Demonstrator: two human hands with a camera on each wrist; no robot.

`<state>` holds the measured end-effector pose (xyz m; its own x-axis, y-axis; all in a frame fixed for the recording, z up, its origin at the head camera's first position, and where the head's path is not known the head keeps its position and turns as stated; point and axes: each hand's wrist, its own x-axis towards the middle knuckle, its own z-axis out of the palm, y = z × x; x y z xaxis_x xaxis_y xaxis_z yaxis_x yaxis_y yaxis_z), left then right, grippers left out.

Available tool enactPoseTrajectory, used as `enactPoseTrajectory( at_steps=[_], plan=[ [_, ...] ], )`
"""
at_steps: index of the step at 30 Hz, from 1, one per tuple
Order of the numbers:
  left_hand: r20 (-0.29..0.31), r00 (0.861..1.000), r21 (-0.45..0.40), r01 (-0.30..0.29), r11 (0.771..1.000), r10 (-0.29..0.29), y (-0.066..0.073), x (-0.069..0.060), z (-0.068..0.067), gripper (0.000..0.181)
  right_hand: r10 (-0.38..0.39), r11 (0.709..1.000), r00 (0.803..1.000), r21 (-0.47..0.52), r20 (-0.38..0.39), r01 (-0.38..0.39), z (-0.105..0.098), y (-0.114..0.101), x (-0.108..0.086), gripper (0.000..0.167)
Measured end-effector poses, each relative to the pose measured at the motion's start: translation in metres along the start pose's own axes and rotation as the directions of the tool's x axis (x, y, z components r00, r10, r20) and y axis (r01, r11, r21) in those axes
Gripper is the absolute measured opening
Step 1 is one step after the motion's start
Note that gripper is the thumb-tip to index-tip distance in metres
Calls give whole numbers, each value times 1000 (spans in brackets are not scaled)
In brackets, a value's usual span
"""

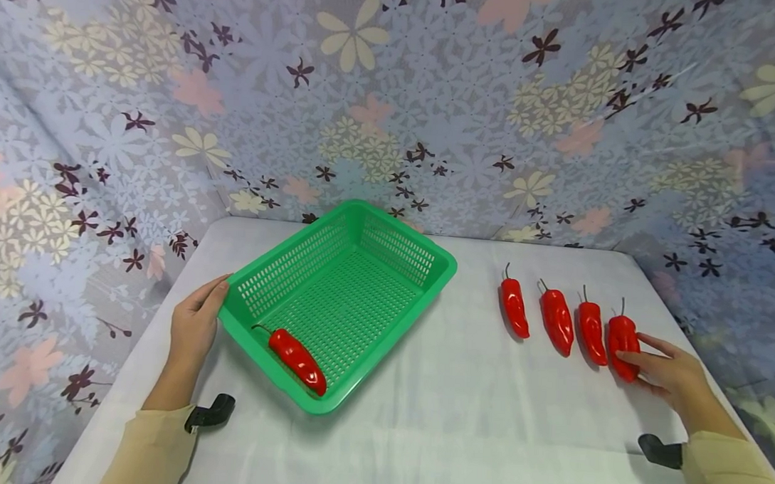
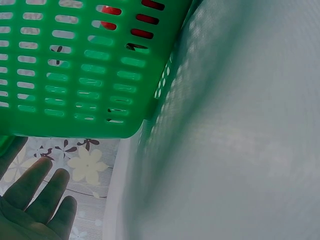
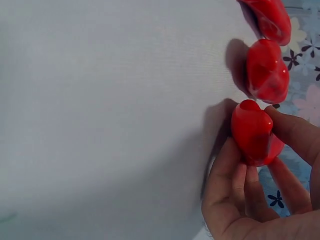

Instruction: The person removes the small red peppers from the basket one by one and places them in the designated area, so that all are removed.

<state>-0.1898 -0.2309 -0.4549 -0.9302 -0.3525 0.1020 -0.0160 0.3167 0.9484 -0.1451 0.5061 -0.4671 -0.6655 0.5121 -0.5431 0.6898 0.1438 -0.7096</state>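
Note:
A green plastic basket [image 1: 347,305] with slotted walls sits angled on the left of the table. Inside its near corner lies one red chili pepper [image 1: 298,360]. My left hand [image 1: 194,321] pinches the rim at the basket's left corner; in the left wrist view several of its fingers [image 2: 47,195] extend beside the slotted wall. At the far right my right hand [image 1: 678,373] grips another red chili pepper [image 3: 251,132], thumb and fingers around its sides. That pepper is the rightmost in a row, stem pointing away from me.
Three more red chili peppers, the left one [image 1: 513,307], the middle one [image 1: 556,320] and the right one [image 1: 592,333], lie side by side left of my right hand. White cloth [image 1: 446,408] covers the table. Flowered fabric [image 1: 392,114] hangs behind and at both sides.

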Motion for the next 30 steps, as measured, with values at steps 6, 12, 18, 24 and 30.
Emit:
enactPoseTrajectory(
  at_steps=[6,12,18,24,30],
  plan=[
    [-7,1000,1,-2,1000,2,0,1,1,49,16,1000,999,3,-33,-16,0,7,7,100],
    [-14,1000,3,-1,1000,1,-2,1,1,49,-4,997,998,-73,-63,-1,2,5,2,94],
    [-14,1000,1,8,1000,-8,-1,1,1,50,-20,996,998,-84,-56,16,4,0,-9,92],
    [-14,1000,5,9,1000,-9,-2,1,2,50,-45,993,997,-109,-61,38,4,-3,-19,96],
    [-14,1000,6,4,1000,-4,0,1,2,50,-64,992,995,-110,-76,56,3,-3,-25,107]
  ],
)
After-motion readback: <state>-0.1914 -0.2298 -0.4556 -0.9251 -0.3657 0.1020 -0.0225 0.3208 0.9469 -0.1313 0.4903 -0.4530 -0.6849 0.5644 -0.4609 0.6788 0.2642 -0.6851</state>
